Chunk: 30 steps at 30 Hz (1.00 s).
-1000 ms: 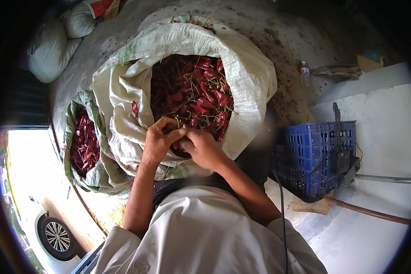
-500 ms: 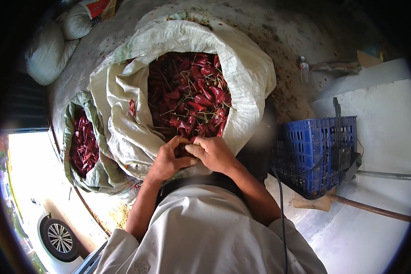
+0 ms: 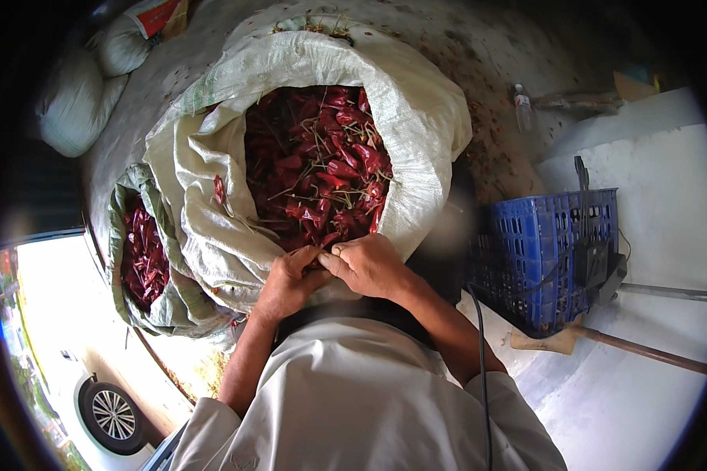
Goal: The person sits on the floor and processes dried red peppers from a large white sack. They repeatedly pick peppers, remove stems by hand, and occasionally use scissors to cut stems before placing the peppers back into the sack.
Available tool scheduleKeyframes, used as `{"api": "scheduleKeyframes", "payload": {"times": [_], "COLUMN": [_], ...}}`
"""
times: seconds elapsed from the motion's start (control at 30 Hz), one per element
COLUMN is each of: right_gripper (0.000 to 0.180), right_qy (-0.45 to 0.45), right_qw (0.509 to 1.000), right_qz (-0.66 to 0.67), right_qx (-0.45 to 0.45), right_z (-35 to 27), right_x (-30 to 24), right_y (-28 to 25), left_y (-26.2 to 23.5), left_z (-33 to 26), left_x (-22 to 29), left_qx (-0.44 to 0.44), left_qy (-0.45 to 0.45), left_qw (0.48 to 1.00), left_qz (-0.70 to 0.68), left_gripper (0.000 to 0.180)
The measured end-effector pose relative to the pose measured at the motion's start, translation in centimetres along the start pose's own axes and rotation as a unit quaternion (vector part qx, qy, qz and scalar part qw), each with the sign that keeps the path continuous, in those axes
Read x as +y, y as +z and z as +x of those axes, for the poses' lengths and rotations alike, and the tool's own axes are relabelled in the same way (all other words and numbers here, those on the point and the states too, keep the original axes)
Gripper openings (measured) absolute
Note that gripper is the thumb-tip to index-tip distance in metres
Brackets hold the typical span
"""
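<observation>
A large white woven sack (image 3: 418, 141) stands in front of me, its rim rolled outward. Dried red chili peppers (image 3: 334, 169), many with pale stems, fill its mouth. At the sack's near rim my left hand (image 3: 288, 281) and my right hand (image 3: 369, 265) meet, thumbs and fingers pinched together. Between them is a dark red chili pepper, mostly hidden by the fingers. One loose chili (image 3: 219, 190) lies on the sack's folded left side.
To the left stands a smaller greenish sack (image 3: 122, 206) of red chilies. A blue plastic crate (image 3: 526, 259) is on the right, with a black cable (image 3: 481, 353) nearby. Farther off are a clear bottle (image 3: 522, 108) and full white sacks (image 3: 75, 106). A car wheel (image 3: 113, 414) shows lower left.
The fingertips of both hands have drawn closer together, and less of the chili shows between them. The view has shifted slightly; the sacks have stayed in place.
</observation>
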State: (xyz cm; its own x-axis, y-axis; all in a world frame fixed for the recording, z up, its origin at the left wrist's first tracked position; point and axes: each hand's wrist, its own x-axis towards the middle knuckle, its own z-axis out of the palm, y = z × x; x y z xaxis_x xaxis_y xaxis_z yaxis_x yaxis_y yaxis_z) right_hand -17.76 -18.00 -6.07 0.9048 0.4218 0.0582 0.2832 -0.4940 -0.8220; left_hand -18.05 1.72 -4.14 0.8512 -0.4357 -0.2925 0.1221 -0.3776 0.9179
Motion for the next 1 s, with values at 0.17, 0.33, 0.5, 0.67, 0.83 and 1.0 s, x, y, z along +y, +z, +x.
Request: {"api": "scheduleKeyframes", "payload": {"times": [0.17, 0.33, 0.5, 0.67, 0.83, 1.0], "right_gripper": [0.039, 0.043, 0.033, 0.004, 0.011, 0.017], "right_qy": [0.057, 0.018, -0.058, -0.032, 0.058, 0.188], "right_qw": [0.939, 0.672, 0.611, 0.562, 0.688, 0.884], "right_qz": [0.333, 0.713, 0.741, 0.759, 0.664, 0.395], "right_qx": [0.069, 0.202, 0.274, 0.327, 0.287, 0.164], "right_z": [0.5, 2.6, 3.3, 2.8, 1.6, 1.4], "right_x": [-2.6, -0.2, 1.6, 3.2, 3.8, 2.4], "right_y": [-0.9, -4.1, -11.2, -10.3, -7.8, -4.4], "left_y": [-0.2, -0.8, -5.2, -7.6, -7.8, -7.9], "left_z": [0.0, 2.4, 7.8, 16.6, 16.8, 12.7], "left_x": [1.6, 1.6, 1.1, -4.6, -5.8, -2.7], "left_qx": [0.011, 0.063, 0.173, 0.166, 0.182, 0.22], "left_qy": [-0.027, 0.101, 0.016, 0.093, 0.025, 0.057], "left_qw": [0.954, 0.919, 0.985, 0.886, 0.916, 0.958], "left_qz": [-0.297, -0.377, 0.004, 0.423, 0.355, 0.175], "left_gripper": [0.011, 0.018, 0.022, 0.027, 0.025, 0.036]}}
